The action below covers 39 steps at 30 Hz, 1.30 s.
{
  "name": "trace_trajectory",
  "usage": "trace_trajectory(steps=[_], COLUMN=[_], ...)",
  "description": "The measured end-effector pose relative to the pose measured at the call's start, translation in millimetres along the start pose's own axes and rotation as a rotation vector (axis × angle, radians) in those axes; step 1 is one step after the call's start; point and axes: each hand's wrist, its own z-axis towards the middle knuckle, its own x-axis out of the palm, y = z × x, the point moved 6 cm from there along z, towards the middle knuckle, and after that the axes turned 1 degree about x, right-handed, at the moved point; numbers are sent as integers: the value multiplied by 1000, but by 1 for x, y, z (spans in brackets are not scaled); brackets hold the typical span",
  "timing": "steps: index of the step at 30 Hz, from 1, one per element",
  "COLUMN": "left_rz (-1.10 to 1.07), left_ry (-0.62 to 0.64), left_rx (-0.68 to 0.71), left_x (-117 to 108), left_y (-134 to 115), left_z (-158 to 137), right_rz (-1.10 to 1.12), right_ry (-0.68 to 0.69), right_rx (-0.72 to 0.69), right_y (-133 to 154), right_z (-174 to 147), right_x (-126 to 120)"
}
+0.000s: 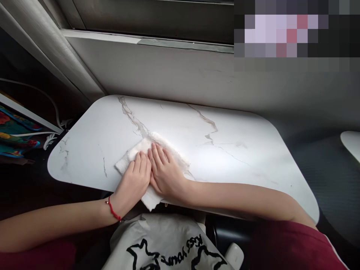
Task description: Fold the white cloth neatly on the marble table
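Note:
A white cloth, soft like a small towel, lies folded on the near edge of a white marble-patterned tabletop. One corner of it hangs toward me over that edge. My left hand, with a red string bracelet at the wrist, presses on the cloth's left part with its fingers stretched forward. Right beside it, my right hand lies flat on the cloth, fingers extended and little spread. The two hands touch each other, and the left thumb is hidden.
Behind the tabletop runs a pale wall below a dark window frame. A light curtain hangs at the left, near white cables. Grey fabric with black star drawings covers my lap. The upper right corner is pixelated.

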Motion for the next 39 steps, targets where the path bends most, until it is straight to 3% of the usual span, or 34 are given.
trace_trajectory(steps=[3,8,15,24,30,39], left_rz=[-25,-80,-262,-520,-575,-632], left_ry=[22,23,-89,-151,-163,-169], left_rx=[-23,-50,-1,113,96,93], left_x=[4,9,29,56,61,65], left_y=[8,25,41,32,32,32], left_z=[17,73,157,231,252,255], right_rz=[33,1,-78,-62,-45,-82], right_ry=[-15,-16,2,-43,-48,21], right_rx=[-24,-68,56,56,64,98], right_y=[-15,-65,-147,-213,-241,-250], right_z=[13,44,65,66,69,70], right_x=[1,1,2,-6,-4,-4])
